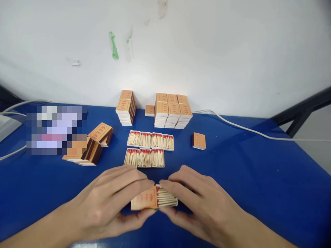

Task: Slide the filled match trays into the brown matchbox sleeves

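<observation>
A small orange cardboard matchbox sits low over the blue table, pinched between both hands, its white inner tray of red-tipped matches showing out of the right end of the sleeve. The left hand grips the printed sleeve, fingers on top, thumb below; the right hand closes on the tray's end. It looks feather-light and easily crushed (thin card, loose sticks), so the short ends and edges seem the safest hold, kept level. Beyond the fingertips lie seven open trays of matches, just past them stacks of closed boxes.
</observation>
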{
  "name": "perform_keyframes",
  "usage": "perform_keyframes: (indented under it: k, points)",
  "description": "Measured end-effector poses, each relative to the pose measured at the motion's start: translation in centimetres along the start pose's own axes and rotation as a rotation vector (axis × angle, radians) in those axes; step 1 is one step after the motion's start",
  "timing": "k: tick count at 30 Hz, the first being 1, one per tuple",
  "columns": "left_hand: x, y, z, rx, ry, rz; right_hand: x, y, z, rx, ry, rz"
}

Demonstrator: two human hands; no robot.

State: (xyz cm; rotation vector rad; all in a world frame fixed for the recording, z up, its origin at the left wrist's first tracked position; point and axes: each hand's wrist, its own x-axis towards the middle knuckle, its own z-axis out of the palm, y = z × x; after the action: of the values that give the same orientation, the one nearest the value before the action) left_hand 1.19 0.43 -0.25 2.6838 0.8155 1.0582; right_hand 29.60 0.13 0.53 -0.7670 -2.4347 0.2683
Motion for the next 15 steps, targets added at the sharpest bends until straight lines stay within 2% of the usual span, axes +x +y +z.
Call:
perform_keyframes:
  k: [4,7,12,15]
  points:
    - [0.19,0.12,-0.06,-0.068,0.034,-0.106,-0.15,0.13,0.06,-0.184,0.085,-0.089]
    - [0.11,0.3,-0.07,-0.15,0.046,-0.174,-0.1,0.16,0.07,-0.249,0.096,-0.117]
    - [0.1,0.41,-0.1,-0.32,-0.03,-0.311,-0.09,0.18,-0.04,-0.302,0.08,-0.169]
    - [0.14,0.37,0.02,-0.353,-0.047,-0.339,-0.28,0.26,0.06,-0.273,0.074,-0.171]
